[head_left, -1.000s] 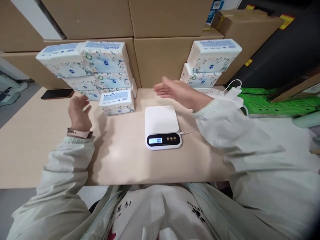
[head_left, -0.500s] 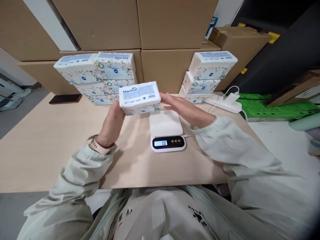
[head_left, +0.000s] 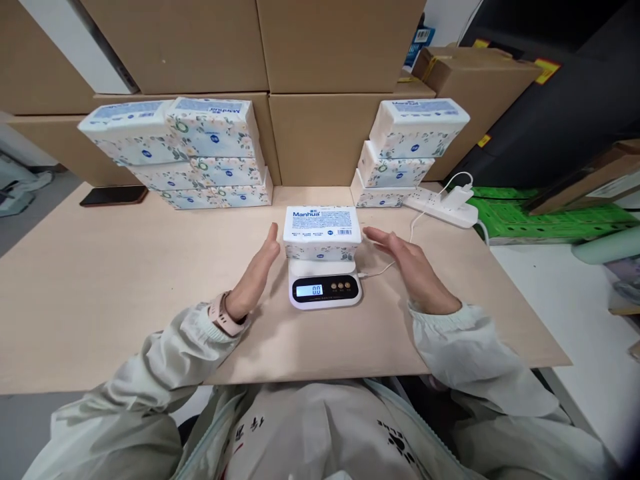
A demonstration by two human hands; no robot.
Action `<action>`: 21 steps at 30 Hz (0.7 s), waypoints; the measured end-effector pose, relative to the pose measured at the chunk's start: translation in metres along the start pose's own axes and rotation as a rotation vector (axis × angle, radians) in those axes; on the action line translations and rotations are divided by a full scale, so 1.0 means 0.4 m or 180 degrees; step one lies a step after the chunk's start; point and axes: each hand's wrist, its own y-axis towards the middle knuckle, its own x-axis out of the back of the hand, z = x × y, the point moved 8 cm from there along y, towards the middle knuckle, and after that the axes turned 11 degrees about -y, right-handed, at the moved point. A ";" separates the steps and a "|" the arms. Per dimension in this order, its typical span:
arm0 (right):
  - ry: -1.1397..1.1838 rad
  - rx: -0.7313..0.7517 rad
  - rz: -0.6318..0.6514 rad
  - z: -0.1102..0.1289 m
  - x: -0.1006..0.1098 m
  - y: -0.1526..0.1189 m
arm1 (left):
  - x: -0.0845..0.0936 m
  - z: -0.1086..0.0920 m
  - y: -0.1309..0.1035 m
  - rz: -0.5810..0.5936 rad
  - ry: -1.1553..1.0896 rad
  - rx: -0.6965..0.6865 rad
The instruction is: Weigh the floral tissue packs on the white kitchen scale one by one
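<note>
A white tissue pack (head_left: 323,230) marked Manhua, with a floral side, rests on the platform of a white digital scale (head_left: 325,303). The scale's lit display reads 0.0. Just left of the pack is my left hand (head_left: 255,273), fingers stretched out and apart from it, a pale pink watch band at the wrist. My right hand (head_left: 413,267) stands on the other side, fingers extended, a small gap between them and the pack. Neither hand holds anything.
Tissue packs (head_left: 215,137) stand in two adjoining stacks at the back left, and another stack (head_left: 400,170) at the back right. A phone (head_left: 114,195) lies at the far left. Beside the right stack is a power strip (head_left: 445,208) with a cable. Cardboard boxes (head_left: 320,137) line the back.
The tissue pack, held between both hands over the table before, has come down to the right onto the scale. Both hands have let go and moved apart from it.
</note>
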 end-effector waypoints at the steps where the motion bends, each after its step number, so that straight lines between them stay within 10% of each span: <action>1: -0.0100 0.0068 -0.0406 -0.009 0.022 0.000 | 0.029 0.017 -0.013 -0.0120 0.0031 0.0068; 7: -0.0248 0.0454 -0.1458 -0.049 0.074 -0.024 | 0.172 0.029 -0.069 -0.0893 -0.0164 -0.0191; 21: -0.0571 0.0600 -0.1655 -0.048 0.074 -0.030 | 0.162 -0.002 -0.070 -0.1072 -0.0336 -0.0228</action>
